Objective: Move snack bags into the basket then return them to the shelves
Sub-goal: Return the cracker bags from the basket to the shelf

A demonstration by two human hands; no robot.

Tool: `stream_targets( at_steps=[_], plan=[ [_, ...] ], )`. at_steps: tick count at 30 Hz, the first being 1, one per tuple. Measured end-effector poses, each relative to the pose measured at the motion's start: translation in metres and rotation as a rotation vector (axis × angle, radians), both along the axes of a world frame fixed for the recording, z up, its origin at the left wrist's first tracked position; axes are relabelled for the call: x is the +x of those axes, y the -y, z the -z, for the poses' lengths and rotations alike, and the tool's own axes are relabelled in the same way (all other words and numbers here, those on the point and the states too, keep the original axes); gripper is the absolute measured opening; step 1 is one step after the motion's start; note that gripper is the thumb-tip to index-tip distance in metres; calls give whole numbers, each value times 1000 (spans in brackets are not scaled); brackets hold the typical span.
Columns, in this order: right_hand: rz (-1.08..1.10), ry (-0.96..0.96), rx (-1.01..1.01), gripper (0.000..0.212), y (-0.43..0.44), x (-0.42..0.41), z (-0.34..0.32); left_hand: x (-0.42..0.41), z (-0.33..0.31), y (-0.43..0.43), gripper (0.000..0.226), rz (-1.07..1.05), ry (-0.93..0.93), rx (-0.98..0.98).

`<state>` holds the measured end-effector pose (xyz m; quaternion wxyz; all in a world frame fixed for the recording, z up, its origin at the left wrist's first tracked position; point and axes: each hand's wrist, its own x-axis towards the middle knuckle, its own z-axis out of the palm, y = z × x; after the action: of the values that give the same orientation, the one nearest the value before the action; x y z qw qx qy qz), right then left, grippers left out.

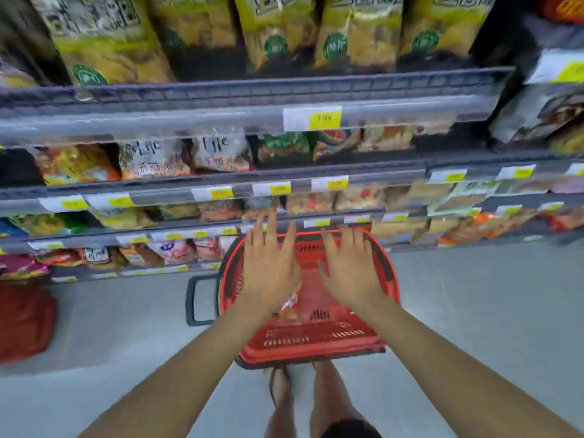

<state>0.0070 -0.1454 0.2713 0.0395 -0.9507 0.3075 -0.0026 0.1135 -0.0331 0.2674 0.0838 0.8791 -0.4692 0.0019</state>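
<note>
One snack bag (289, 306) is lying inside the red basket (316, 349), toward its left side. It is showing clear, crinkled film with orange contents, and blur is hiding any print. The basket is sitting on the grey floor (474, 311) just in front of the shelves (252, 93), with one dark handle (192, 300) sticking out to the left.

Two grips are hovering over the basket. The left grip (268, 267) is spreading its fingers wide apart, palm down, clasping nothing. The right grip (350, 267) is doing the same just beside it, fingers apart and holding nothing.

On the far top tier, five tall yellow-green bags (104, 45) are standing upright in a row, each bearing a round green seal. The tiers below are carrying smaller orange, red and white bags, too blurred to count. Yellow-and-white price labels (311, 119) are running along the shelf edges.

One red sack (25, 320) is lying on the floor at the far left. The person's two feet (279, 390) are standing at the basket's near edge
</note>
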Motion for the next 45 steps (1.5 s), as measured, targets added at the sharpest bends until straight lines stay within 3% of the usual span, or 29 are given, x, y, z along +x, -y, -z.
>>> stream_targets(
  at_steps=[9,13,18,23,27,31,35,40,42,45],
  plan=[
    [126,-402,319,65,-12,-73,181,-47,201,-21,72,18,-315,358],
    [104,-497,423,69,-6,-76,271,-54,293,-19,84,21,-371,480],
    [89,-522,496,71,-6,-63,400,-56,414,-19,81,-45,-381,634],
    [71,-544,508,82,-23,-44,519,-46,520,-19,73,-75,-323,636],
    [101,-448,608,103,-34,-28,609,-23,593,-20,64,-96,-200,501],
    [374,-227,906,122,-45,-5,671,1,638,-25,81,-214,-85,535],
    [577,96,1146,138,-54,15,698,12,657,-30,81,-352,-75,463],
    [580,164,1103,127,-51,12,696,9,635,-18,93,-374,-289,369],
    [571,114,1015,124,-40,4,687,5,627,-17,90,-269,-386,261],
    [634,72,907,126,-13,-20,679,-7,631,-16,80,-65,-544,287]
  ],
)
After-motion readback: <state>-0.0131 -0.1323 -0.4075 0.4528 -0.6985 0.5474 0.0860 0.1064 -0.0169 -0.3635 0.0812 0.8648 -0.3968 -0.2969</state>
